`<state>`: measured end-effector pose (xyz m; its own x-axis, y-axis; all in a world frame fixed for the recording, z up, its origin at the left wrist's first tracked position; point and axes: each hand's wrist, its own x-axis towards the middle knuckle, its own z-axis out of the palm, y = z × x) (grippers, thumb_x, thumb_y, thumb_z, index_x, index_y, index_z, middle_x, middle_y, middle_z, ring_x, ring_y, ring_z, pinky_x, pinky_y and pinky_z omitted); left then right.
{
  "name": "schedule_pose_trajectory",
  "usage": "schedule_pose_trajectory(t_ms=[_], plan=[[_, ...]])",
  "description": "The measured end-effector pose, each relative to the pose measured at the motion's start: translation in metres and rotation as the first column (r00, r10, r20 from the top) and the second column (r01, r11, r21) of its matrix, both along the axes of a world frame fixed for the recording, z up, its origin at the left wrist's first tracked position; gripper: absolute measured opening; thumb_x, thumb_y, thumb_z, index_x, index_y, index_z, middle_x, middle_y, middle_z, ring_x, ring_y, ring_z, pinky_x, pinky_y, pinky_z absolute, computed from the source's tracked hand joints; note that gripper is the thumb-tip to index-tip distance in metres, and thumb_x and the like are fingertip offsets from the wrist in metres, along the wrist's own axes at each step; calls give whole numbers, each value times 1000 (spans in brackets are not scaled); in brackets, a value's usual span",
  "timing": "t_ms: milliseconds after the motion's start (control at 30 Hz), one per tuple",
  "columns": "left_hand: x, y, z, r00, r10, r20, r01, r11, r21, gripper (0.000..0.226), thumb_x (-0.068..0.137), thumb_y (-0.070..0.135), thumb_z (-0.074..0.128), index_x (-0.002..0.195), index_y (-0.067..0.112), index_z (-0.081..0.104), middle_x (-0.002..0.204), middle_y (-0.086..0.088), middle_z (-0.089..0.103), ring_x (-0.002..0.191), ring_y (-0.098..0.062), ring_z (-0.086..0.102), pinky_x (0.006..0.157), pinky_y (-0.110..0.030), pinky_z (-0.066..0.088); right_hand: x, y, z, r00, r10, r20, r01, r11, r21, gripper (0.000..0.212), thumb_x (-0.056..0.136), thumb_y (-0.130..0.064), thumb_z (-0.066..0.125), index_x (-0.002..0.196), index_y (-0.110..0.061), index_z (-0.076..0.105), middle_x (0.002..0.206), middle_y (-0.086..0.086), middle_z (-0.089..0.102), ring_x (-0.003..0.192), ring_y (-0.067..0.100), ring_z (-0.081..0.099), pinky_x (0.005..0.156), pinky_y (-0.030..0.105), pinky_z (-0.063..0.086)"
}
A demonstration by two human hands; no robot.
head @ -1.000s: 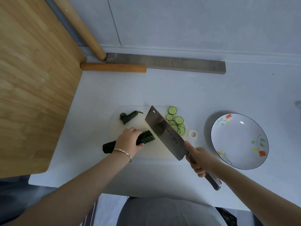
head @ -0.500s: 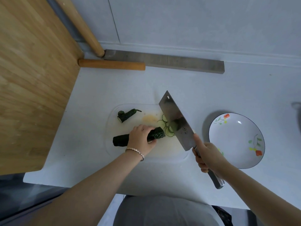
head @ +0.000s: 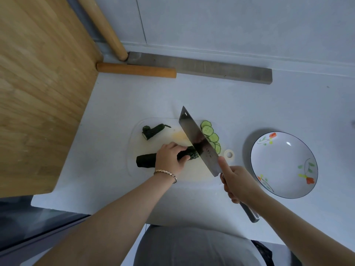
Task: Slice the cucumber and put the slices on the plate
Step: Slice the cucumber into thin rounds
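lying crosswise on the near half of the pale cutting board (head: 138, 148): the dark cucumber (head: 147, 160), cut end pointing right. gripped around its middle by the left hand (head: 172, 158), fingers curled over the top and thumb tucked on the near side. sticking out to the left of that hand, the uncut butt, close to the board's left edge; to the right of the fingertips, only a short knobbly stub.

meeting that stub just past the fingertips, the broad cleaver (head: 197, 143), blade tilted with its flat toward the camera and its tip aimed away. cannot tell whether the edge is into the flesh or only touching it. wrapped tight round the handle, the right hand (head: 240, 184), forefinger stretched up against the heel of the blade, steel handle end (head: 249, 214) poking out below the palm.

fanned in an overlapping row on the far right of the board, the cut slices (head: 208, 130), just behind the blade and partly hidden by it. resting apart on the far left of the board, a trimmed stem end (head: 151, 130).

circling the left wrist, a thin bracelet (head: 166, 173). sitting on the white counter (head: 192, 96) right of the board, beyond the right hand, the flowered plate (head: 282, 164). farther back, a rolling pin (head: 136, 70) beside a grey bar (head: 211, 68), and at far left a large wooden board (head: 38, 83).
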<state>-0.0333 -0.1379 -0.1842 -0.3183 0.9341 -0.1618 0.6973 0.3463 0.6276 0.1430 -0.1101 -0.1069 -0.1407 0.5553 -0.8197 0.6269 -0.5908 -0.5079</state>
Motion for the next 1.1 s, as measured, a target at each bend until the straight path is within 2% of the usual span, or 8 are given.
schedule_pose_trajectory(t_ms=[433, 533, 633, 700, 767, 867, 1100], plan=[[-1, 2, 1, 1000, -6, 18, 7, 998, -61, 24, 77, 22, 69, 101, 17, 69, 99, -6, 65, 94, -29, 52, 83, -39, 42, -2, -10, -16, 999, -2, 53, 1, 1000, 30, 58, 91, -60, 36, 58, -14, 30, 39, -2, 28, 35, 15, 26, 44, 18, 23], [-1, 3, 2, 1000, -7, 9, 8, 997, -71, 22, 78, 23, 68, 99, 17, 69, 100, -5, 64, 94, -28, 51, 82, -36, 41, -10, -12, -32, 995, 25, 93, -34, 996, 88, 58, 91, -62, 35, 59, -14, 31, 45, 2, 32, 40, 18, 30, 45, 22, 29], [-2, 3, 3, 1000, -7, 6, 8, 997, -80, 22, 78, 25, 68, 98, 17, 68, 98, -5, 64, 93, -28, 51, 81, -36, 41, -13, -18, -42, 993, 36, 111, -51, 990, 133, 58, 88, -66, 33, 63, -13, 34, 56, 7, 33, 52, 21, 32, 56, 31, 32], [-2, 3, 4, 1000, 2, 19, 0, 997, -83, 22, 78, 25, 68, 99, 17, 68, 98, -5, 64, 93, -28, 51, 81, -36, 41, -12, -17, -43, 997, 4, 82, -14, 993, 117, 59, 89, -64, 34, 63, -11, 35, 55, 7, 34, 50, 21, 33, 52, 29, 33], [-2, 3, 4, 999, 11, 30, -8, 996, -86, 23, 78, 25, 68, 100, 18, 68, 98, -5, 64, 94, -27, 51, 83, -36, 41, -10, -14, -39, 998, -55, 29, 53, 996, 69, 58, 91, -61, 36, 60, -12, 34, 48, 3, 33, 41, 18, 31, 44, 22, 29], [-2, 3, 5, 999, 16, 38, -12, 997, -81, 23, 78, 25, 69, 100, 18, 68, 99, -5, 65, 94, -27, 52, 85, -37, 42, -6, -9, -27, 995, -99, -33, 101, 994, 37, 59, 91, -61, 37, 55, -14, 31, 40, -4, 28, 34, 14, 24, 41, 17, 23], [-3, 3, 3, 999, 13, 46, -10, 998, -67, 25, 77, 23, 70, 101, 15, 68, 100, -7, 66, 94, -28, 53, 85, -37, 42, -8, -4, -12, 996, -69, -53, 72, 996, 52, 58, 90, -60, 38, 55, -15, 28, 43, -1, 25, 37, 14, 20, 44, 17, 19]])
